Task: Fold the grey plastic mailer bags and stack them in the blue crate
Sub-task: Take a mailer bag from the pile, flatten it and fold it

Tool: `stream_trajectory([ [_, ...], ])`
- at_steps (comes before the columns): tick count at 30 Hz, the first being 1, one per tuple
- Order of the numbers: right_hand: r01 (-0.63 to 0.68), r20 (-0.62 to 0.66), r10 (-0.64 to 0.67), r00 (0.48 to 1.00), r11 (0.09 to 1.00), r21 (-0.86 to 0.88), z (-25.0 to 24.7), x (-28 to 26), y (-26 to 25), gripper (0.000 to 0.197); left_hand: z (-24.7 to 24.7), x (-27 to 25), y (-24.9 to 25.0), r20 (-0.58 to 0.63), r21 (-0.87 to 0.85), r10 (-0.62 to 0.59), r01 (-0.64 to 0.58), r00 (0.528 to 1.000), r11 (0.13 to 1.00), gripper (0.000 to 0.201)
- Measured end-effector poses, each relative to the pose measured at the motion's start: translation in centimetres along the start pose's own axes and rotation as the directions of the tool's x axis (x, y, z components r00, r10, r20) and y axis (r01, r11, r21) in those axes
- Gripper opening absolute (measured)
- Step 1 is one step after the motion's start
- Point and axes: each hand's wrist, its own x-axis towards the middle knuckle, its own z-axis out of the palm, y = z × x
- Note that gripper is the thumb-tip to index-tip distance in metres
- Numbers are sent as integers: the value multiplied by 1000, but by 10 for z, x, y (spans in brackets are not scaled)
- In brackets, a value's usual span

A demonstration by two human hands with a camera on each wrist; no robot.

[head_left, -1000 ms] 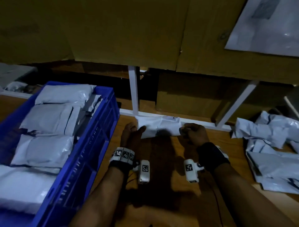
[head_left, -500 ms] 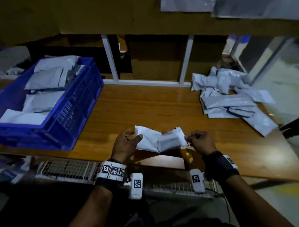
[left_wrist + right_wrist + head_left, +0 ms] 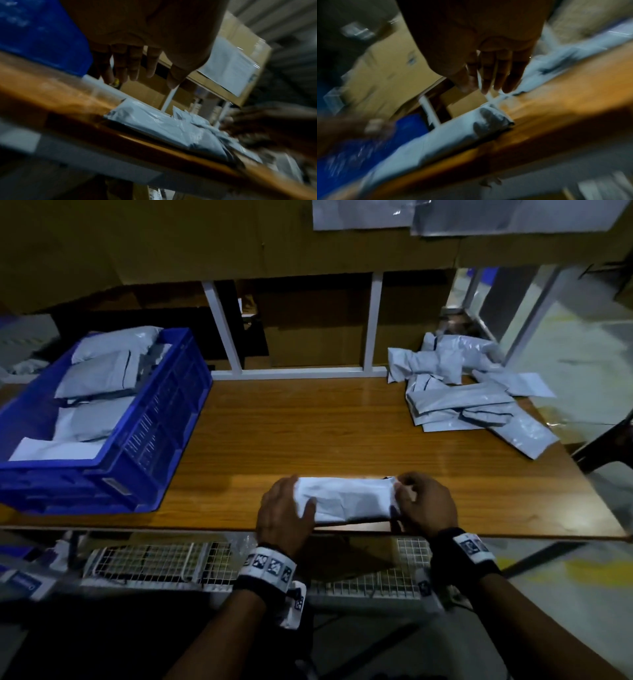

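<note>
A folded grey mailer bag (image 3: 346, 501) lies on the wooden table (image 3: 308, 422) close to its front edge; it also shows in the wrist views (image 3: 163, 128) (image 3: 453, 135). My left hand (image 3: 284, 508) rests at its left end with the thumb across it, and its fingers (image 3: 133, 67) are straight. At the bag's right end my right hand (image 3: 421, 501) has straight fingers (image 3: 488, 75) whose tips reach the bag's corner. To the left stands the blue crate (image 3: 164, 412), holding several folded grey bags (image 3: 92, 419).
A loose pile of unfolded grey bags (image 3: 459, 402) lies at the table's back right. White frame posts (image 3: 373, 320) and cardboard boxes (image 3: 308, 337) close off the back. A wire mesh shelf (image 3: 154, 559) sits below the front edge.
The bag was pinched by both hands and held up in front of the table edge. Now it lies flat on the table, folded smaller, and both hands have loosened over its ends.
</note>
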Motion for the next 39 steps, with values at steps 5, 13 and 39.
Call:
stream_trajectory([
  [5, 436, 219, -390, 894, 868, -235, 53, 12, -28, 54, 24, 24, 37, 250, 245, 293, -353, 923, 903, 71],
  [13, 513, 406, -348, 845, 741, -434, 92, 17, -9, 74, 65, 32, 18, 548, 419, 197, -471, 813, 776, 82],
  [39, 457, 593, -210, 777, 836, -303, 63, 45, -16, 88, 39, 57, 12, 563, 246, 120, -305, 818, 920, 74],
])
